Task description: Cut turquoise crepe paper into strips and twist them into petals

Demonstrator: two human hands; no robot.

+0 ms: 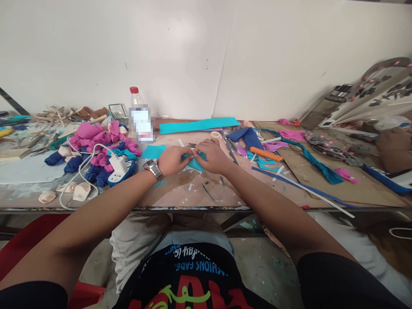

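Observation:
Both of my hands meet over the middle of the table, pinching one small turquoise piece of crepe paper or cloth [195, 165] between thumbs and fingertips. My left hand [174, 160], with a metal watch [153, 169] on its wrist, grips the piece's left side. On its right side, my right hand [212, 155] has its fingers closed; part of the piece hangs below them. Just left of my left hand lies a flat turquoise piece [153, 151]. A long turquoise strip [199, 125] stretches behind my hands. Which material these are I cannot tell exactly.
Pink and blue rolled bundles [93, 139] crowd a power strip [120, 175] with a white cable at left. A phone [141, 124] leans on a bottle [135, 96]. An orange-handled tool [265, 154] lies right. Another person's hand [394, 143] is at far right.

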